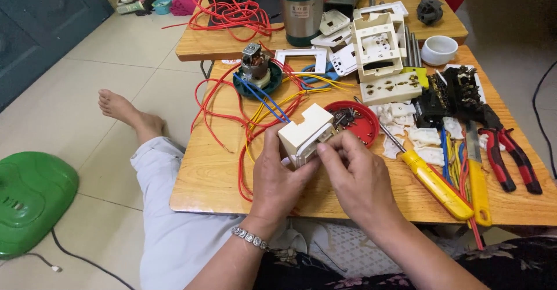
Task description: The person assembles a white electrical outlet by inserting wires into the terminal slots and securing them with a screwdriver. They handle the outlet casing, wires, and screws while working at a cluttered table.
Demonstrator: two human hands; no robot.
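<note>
I had the cream switch box pinched in both hands: my left hand braced its body while my right hand worked its open face, above the wooden table. The red lid of screws sat just behind it, the yellow screwdriver lay beside my right hand, both within easy reach.

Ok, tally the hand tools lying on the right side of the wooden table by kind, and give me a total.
Yellow-handled screwdriver: 1
Second yellow-handled tool beside it, tip unclear: 1
Red-and-black pliers: 1
Total: 3

Both hands, left hand and right hand, hold the cream switch box, not a tool.
</note>
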